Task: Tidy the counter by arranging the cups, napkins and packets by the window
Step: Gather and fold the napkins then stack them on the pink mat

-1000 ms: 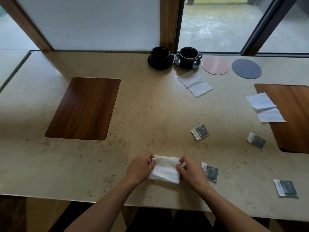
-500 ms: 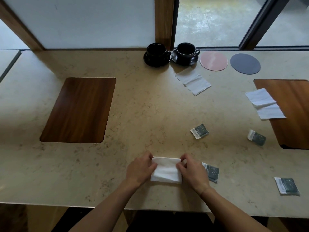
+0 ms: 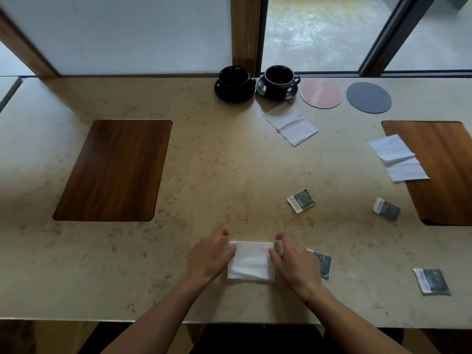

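At six o'clock a napkin [image 3: 251, 261] is being folded, pinched by the left hand [image 3: 209, 256] and right hand [image 3: 293, 264]; carrying towards the twelve o'clock cups [image 3: 279, 79] is probably called for next.

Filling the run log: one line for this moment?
left hand: holds napkin | right hand: holds napkin | cups: by window

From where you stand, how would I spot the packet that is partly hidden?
Start at the near edge of the counter, where both hands hold a folded napkin. The packet lies just right of the right hand, which covers its left part. The other three packets lie in full view, farther right or farther back.
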Motion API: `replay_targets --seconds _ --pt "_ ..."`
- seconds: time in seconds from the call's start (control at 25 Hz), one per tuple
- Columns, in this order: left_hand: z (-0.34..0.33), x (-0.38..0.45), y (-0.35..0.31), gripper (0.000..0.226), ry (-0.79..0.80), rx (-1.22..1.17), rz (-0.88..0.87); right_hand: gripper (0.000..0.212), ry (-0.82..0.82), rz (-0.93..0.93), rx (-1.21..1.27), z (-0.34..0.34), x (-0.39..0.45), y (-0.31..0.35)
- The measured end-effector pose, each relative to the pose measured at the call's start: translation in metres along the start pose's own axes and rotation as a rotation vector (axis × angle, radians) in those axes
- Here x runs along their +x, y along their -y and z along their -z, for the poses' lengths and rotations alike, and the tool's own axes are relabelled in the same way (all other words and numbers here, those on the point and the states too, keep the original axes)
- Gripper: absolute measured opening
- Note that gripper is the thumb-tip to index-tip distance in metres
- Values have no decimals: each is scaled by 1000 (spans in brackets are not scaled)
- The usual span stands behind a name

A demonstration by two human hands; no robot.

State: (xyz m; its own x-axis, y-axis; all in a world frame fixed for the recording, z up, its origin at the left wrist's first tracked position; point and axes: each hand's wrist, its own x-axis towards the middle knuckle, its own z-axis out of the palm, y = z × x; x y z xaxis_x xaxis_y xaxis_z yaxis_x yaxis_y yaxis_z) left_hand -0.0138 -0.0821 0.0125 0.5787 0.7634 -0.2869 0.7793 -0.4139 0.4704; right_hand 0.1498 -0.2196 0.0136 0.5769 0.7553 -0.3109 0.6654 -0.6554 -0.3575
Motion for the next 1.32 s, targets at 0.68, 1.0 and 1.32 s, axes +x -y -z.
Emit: replay_targets --seconds 0.68,1.0,1.32 --pt "-22 74 -139 22 -120 -76 -257 29 -318 127 -62 92 54 -121" --pt "-60 124 -229 33 -153 79 -321 32 -286 69 -62 151 105 -219" --pt "-94 170 -307 43 -101 219 -354 37 -270 11 -62 198 142 -293"
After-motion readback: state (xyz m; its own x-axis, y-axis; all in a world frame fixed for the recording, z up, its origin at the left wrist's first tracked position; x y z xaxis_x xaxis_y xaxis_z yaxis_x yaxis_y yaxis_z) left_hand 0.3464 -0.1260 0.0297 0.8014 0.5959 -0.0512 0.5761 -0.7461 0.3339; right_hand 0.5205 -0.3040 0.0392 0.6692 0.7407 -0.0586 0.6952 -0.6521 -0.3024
